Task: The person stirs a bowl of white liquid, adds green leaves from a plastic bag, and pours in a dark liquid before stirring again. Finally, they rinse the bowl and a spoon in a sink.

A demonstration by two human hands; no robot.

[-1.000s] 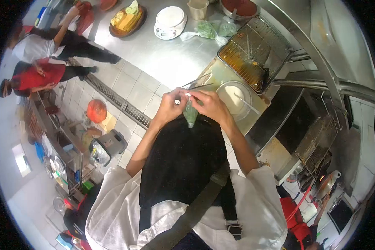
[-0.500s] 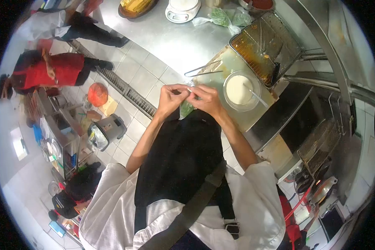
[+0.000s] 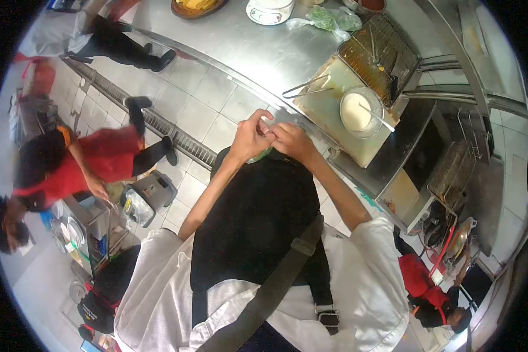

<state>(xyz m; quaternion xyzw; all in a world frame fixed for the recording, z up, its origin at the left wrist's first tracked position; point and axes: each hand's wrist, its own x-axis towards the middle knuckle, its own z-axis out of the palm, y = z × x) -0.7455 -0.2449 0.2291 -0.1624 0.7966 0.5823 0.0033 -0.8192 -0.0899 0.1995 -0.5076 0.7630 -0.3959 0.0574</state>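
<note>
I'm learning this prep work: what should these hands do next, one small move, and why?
Perhaps a gentle tug at the top of the green bag: the left hand and right hand meet there, fingers bunched, with only a little green showing.

The left hand (image 3: 251, 138) and right hand (image 3: 293, 141) meet fingertip to fingertip over a mostly hidden green-filled plastic bag (image 3: 261, 155), near tongs (image 3: 308, 92) and a bowl (image 3: 378, 101) of white mixture holding a spoon (image 3: 382, 121).
</note>
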